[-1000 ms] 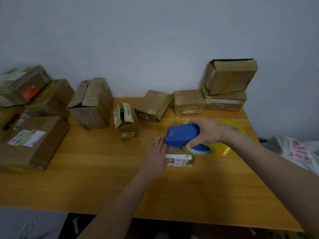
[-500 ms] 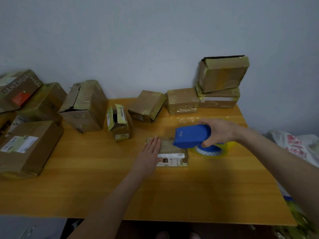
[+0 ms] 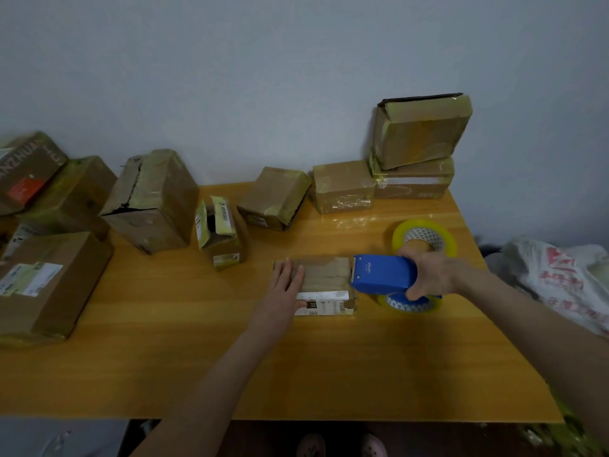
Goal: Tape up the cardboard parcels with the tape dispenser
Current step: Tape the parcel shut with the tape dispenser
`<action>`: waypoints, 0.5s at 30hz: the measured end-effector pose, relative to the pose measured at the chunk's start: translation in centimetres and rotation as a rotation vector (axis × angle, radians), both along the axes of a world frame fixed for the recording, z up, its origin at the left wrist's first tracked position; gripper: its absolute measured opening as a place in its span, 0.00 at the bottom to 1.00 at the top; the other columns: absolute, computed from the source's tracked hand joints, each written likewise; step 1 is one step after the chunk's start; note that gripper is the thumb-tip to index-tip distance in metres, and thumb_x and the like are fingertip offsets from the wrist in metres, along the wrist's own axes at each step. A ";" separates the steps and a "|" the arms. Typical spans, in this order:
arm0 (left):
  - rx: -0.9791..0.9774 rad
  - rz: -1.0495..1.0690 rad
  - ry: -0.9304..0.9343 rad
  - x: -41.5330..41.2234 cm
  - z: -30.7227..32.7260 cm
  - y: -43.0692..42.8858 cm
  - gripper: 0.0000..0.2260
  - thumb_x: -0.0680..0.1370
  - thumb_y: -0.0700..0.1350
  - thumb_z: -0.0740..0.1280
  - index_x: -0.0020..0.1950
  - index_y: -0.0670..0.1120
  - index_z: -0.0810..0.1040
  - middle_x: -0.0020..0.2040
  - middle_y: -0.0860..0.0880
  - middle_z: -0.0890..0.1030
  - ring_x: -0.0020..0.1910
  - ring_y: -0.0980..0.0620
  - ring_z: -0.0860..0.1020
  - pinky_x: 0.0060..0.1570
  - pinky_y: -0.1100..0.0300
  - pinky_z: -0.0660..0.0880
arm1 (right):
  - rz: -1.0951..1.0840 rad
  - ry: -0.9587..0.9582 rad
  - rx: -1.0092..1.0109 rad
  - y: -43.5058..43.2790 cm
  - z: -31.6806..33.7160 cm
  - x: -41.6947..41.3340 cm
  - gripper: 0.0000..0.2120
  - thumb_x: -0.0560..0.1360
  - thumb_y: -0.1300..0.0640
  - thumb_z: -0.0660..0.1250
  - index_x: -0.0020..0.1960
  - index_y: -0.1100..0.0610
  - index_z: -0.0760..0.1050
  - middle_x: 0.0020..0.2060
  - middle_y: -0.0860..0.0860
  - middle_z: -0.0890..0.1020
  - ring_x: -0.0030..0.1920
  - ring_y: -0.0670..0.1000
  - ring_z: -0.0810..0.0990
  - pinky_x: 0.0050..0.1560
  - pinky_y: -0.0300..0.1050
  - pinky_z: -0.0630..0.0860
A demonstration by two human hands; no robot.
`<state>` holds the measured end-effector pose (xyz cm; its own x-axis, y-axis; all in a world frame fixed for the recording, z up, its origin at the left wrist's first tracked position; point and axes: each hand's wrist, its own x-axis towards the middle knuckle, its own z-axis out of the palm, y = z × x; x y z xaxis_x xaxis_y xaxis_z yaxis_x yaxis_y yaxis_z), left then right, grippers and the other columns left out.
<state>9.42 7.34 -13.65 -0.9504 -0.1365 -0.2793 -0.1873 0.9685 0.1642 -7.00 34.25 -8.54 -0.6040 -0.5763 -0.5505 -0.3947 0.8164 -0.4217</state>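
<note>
- Left hand (image 3: 286, 288) lies flat, fingers straight, pressing the small parcel (image 3: 324, 275) on the bench (image 3: 296, 374) beneath it.
- Right hand (image 3: 428, 275) grips the blue tape dispenser (image 3: 382, 275), its mouth at the parcel edge farthest from the left hand.
- Risk: too light a press, and the parcel slides, skewing the tape.
</note>
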 end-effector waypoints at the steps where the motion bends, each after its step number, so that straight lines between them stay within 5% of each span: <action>1: 0.005 -0.007 -0.005 0.0 0.2 -0.1 0.33 0.82 0.51 0.57 0.78 0.48 0.38 0.76 0.47 0.32 0.74 0.47 0.31 0.74 0.53 0.46 | 0.013 0.002 0.020 -0.3 -0.2 0.1 0.32 0.65 0.56 0.74 0.64 0.46 0.65 0.53 0.51 0.77 0.52 0.56 0.78 0.55 0.58 0.78; 6: 0.154 0.002 0.083 0.4 1.4 -2.0 0.32 0.80 0.45 0.63 0.78 0.52 0.49 0.78 0.46 0.40 0.76 0.48 0.37 0.74 0.53 0.45 | 0.093 0.132 0.086 -1.5 -0.4 0.9 0.33 0.65 0.44 0.73 0.66 0.45 0.64 0.48 0.47 0.77 0.47 0.52 0.78 0.43 0.49 0.77; 9: -0.078 0.002 0.039 0.1 1.7 -1.1 0.34 0.80 0.51 0.62 0.78 0.56 0.43 0.78 0.45 0.39 0.77 0.46 0.38 0.75 0.49 0.46 | 0.093 0.221 0.057 -1.9 -0.7 1.6 0.35 0.63 0.35 0.73 0.64 0.47 0.66 0.50 0.46 0.78 0.48 0.51 0.77 0.44 0.45 0.75; 12: -0.185 -0.104 0.082 -0.7 1.3 2.1 0.36 0.80 0.57 0.59 0.74 0.57 0.33 0.76 0.51 0.34 0.76 0.48 0.37 0.71 0.42 0.36 | 0.089 0.228 -0.029 -2.2 -1.0 1.8 0.37 0.65 0.40 0.75 0.69 0.49 0.66 0.54 0.48 0.78 0.52 0.51 0.77 0.48 0.45 0.76; 15: -0.157 -0.107 0.047 -1.1 0.0 3.3 0.33 0.81 0.58 0.53 0.72 0.56 0.30 0.73 0.53 0.30 0.76 0.48 0.35 0.71 0.39 0.38 | 0.078 0.159 -0.089 -1.9 -1.1 2.1 0.44 0.67 0.45 0.75 0.76 0.41 0.54 0.58 0.46 0.75 0.57 0.52 0.76 0.54 0.50 0.76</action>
